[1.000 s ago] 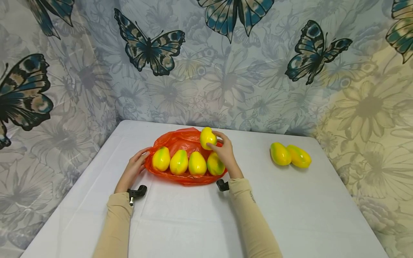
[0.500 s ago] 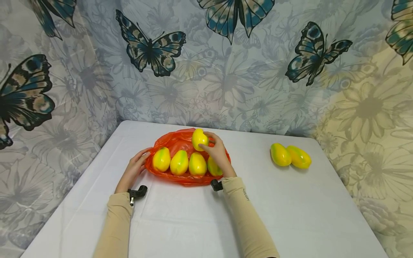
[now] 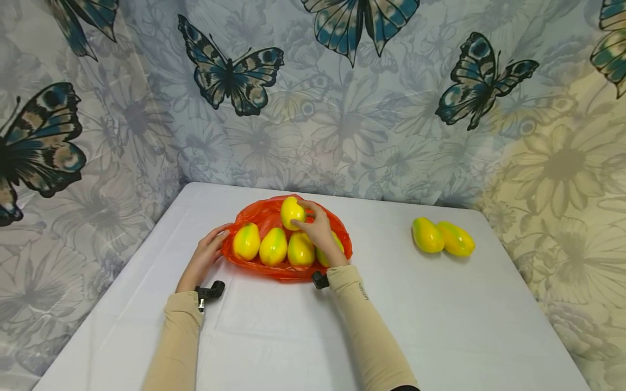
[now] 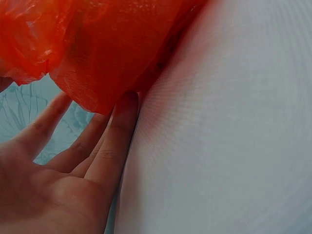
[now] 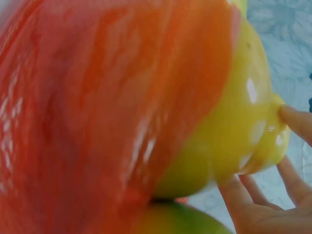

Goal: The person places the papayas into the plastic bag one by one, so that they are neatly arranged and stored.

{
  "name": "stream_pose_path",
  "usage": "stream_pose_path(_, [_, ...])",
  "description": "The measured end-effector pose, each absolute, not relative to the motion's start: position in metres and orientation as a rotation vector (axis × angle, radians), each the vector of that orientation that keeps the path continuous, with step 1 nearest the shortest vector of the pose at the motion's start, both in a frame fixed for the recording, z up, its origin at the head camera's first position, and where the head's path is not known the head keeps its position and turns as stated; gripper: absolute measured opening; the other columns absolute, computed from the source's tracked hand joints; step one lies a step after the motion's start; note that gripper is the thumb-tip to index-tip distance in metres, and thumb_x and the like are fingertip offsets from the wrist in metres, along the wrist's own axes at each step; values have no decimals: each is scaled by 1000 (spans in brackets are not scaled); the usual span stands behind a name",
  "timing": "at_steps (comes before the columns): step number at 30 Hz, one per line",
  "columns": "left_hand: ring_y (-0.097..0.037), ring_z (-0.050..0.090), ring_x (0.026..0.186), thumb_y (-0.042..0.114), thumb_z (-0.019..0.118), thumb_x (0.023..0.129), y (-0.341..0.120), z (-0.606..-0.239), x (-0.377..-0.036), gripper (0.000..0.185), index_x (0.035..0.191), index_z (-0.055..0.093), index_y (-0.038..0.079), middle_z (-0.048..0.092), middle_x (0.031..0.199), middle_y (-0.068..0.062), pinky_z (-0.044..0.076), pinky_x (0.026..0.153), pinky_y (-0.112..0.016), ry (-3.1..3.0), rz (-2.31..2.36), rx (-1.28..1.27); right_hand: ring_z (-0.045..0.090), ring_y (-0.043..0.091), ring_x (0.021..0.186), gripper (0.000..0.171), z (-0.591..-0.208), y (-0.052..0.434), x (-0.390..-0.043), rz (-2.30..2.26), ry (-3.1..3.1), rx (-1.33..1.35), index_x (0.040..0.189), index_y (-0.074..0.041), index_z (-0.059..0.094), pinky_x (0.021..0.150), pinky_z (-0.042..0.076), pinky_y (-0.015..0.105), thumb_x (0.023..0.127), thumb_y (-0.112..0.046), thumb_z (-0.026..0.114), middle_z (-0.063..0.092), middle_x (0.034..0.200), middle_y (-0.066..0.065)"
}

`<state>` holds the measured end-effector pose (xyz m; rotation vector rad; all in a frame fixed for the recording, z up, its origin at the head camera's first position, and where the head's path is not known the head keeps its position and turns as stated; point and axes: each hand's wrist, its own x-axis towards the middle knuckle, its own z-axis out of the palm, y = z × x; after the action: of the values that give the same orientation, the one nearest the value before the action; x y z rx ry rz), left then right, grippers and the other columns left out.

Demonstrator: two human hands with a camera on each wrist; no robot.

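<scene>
A red plastic bag (image 3: 266, 213) lies spread on the white table, its mouth facing up. Several yellow-green mangoes (image 3: 273, 247) form a row inside its front edge. My right hand (image 3: 317, 224) pinches another mango (image 3: 292, 213) between thumb and fingers, above the back of the row. It partly covers the rightmost mango (image 3: 321, 257). From the right wrist, this held mango (image 5: 277, 141) shows behind a larger-looking one (image 5: 239, 107) half covered by red film. My left hand (image 3: 207, 253) touches the bag's left rim; the left wrist view has its fingers (image 4: 114, 146) extended against the plastic.
Two more mangoes (image 3: 442, 237) lie side by side on the right part of the white table (image 3: 274, 336). A butterfly-patterned cloth (image 3: 332, 125) hangs behind the table and along its sides.
My right hand has moved left with the mango, from the bag's right rim to over the middle of the row. My left hand stays at the left rim.
</scene>
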<state>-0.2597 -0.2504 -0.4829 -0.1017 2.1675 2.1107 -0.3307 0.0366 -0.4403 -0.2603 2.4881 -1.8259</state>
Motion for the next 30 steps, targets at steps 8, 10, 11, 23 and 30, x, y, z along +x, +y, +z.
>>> stream_pose_path(8, [5,57,103,38,45,103,-250,-483,-260,56,152,34,12,33,156,-15,49,86,-11,2175,2104,-109,48,29,126,51,-442,25,-332,-1830,2495,-287,135,-18,56,102,48,44,87,-14,73,51,142,2])
stream_pose_path(10, [5,57,104,38,45,103,-250,-483,-260,56,152,34,12,32,156,-15,49,86,-11,2174,2107,-106,48,29,127,51,-442,22,-333,-1843,2491,-303,135,-17,57,102,48,45,87,-13,74,52,142,3])
stream_pose_path(11, [5,57,104,38,45,103,-250,-483,-260,56,152,34,11,33,156,-14,49,86,-11,2174,2108,-107,48,30,127,51,-442,20,-334,-1844,2491,-308,135,-17,57,102,48,46,87,-13,74,52,142,3])
stream_pose_path(23, [5,57,104,37,45,104,-250,-482,-260,55,152,34,11,33,156,-15,49,87,-11,2192,2102,-99,48,32,128,50,-444,4,-334,-1869,2467,-385,135,-14,56,104,47,45,87,-12,73,52,142,5])
stream_pose_path(30, [4,57,103,37,46,103,-250,-482,-260,56,151,35,11,34,155,-15,49,86,-11,2182,2112,-121,47,31,128,52,-448,-3,-335,-1873,2462,-318,135,-15,56,105,46,46,87,-15,74,49,143,7])
